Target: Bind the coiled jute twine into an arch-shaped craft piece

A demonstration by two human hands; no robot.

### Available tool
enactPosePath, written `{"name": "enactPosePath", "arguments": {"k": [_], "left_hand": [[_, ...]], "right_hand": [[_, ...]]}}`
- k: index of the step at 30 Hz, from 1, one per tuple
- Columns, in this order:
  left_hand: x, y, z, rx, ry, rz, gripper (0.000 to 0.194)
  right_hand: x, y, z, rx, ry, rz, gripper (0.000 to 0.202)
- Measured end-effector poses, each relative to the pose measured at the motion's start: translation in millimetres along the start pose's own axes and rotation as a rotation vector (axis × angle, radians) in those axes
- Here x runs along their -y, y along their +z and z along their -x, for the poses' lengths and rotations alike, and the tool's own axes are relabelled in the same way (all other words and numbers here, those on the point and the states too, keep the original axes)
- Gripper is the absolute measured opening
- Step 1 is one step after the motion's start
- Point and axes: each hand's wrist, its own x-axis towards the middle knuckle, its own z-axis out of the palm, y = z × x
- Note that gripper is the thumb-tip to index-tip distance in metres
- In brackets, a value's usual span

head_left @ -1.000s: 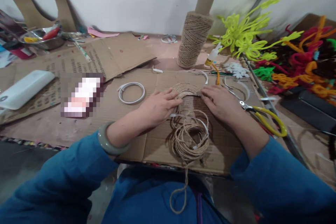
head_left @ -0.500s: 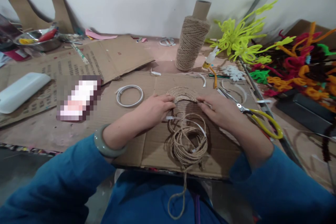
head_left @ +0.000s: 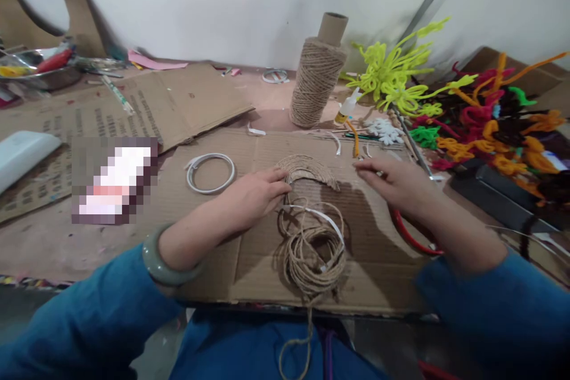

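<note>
My left hand (head_left: 262, 193), with a bangle on its wrist, pinches the left end of a flat arch of jute twine (head_left: 305, 164) lying on the cardboard. The arch's right end is free. To the right, my right hand (head_left: 398, 181) is closed over the scissors, whose red handle (head_left: 412, 236) shows below the palm; the hand hides most of the blades and the other handle. Just below the arch sits a loose coil of twine (head_left: 314, 261). From it a tail (head_left: 296, 344) hangs over the near edge onto my lap. A white strip (head_left: 327, 218) crosses the coil.
A large twine spool (head_left: 318, 80) stands behind, beside a small glue bottle (head_left: 347, 108). Yellow pipe-cleaner flowers (head_left: 401, 65) and a colourful pile (head_left: 494, 124) fill the right. A white ring roll (head_left: 211, 173), a pixelated phone-like object (head_left: 116, 181) and a white case (head_left: 27, 154) lie left.
My right hand has left the arch's right end and moved right onto the scissors, which have shifted under it. My left hand stays at the arch. The whole view has turned slightly.
</note>
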Motion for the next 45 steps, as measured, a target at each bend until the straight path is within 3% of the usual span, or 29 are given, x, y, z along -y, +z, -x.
{"name": "enactPosePath", "arguments": {"k": [3, 8, 13, 19, 23, 28, 32, 35, 37, 38, 40, 43, 45], "left_hand": [[-2.0, -1.8, 0.3, -0.045, 0.019, -0.016, 0.032], [-4.1, -3.4, 1.8, -0.102, 0.045, -0.003, 0.033], [-5.0, -3.1, 3.0, -0.121, 0.034, 0.039, 0.033], [-3.8, -3.2, 4.6, -0.113, 0.008, 0.041, 0.033], [-2.6, -1.8, 4.7, -0.131, 0.031, 0.044, 0.031], [-2.2, 0.1, 4.4, -0.179, 0.048, 0.046, 0.031], [-2.2, 0.8, 3.8, -0.251, 0.017, 0.097, 0.029], [-4.5, 0.0, 3.9, -0.356, -0.014, 0.181, 0.025], [-8.0, -1.1, 4.7, -0.432, -0.017, 0.245, 0.023], [-10.1, -1.6, 5.2, -0.460, -0.017, 0.274, 0.021], [-14.4, -2.2, 6.2, -0.482, -0.015, 0.322, 0.019], [-18.6, -1.4, 6.6, -0.480, 0.009, 0.347, 0.018], [-19.2, -0.2, 6.1, -0.502, 0.033, 0.331, 0.018]], "right_hand": [[-34.2, -9.5, -20.8, 0.105, 0.290, 0.228, 0.040], [-66.9, -18.9, -33.3, 0.169, 0.385, 0.300, 0.040], [-65.8, -11.1, -35.6, 0.267, 0.361, 0.316, 0.035], [-67.3, -8.8, -36.7, 0.248, 0.452, 0.346, 0.039], [-77.0, -4.2, -31.7, 0.234, 0.540, 0.301, 0.027], [-82.4, -5.6, -21.8, -0.013, 0.554, 0.153, 0.021], [-68.0, -15.0, -19.2, -0.428, 0.482, -0.139, 0.022], [-39.3, -20.0, -21.5, -0.739, 0.390, -0.361, 0.022], [-13.9, -21.8, -22.2, -0.831, 0.333, -0.484, 0.021], [-1.0, -22.5, -21.7, -0.864, 0.261, -0.708, 0.018], [21.0, -24.5, -19.2, -0.800, 0.152, -0.970, 0.013], [32.9, -30.3, -15.5, -0.780, 0.100, -0.976, 0.008], [22.0, -35.6, -15.6, -0.796, 0.131, -0.871, 0.010]]}}
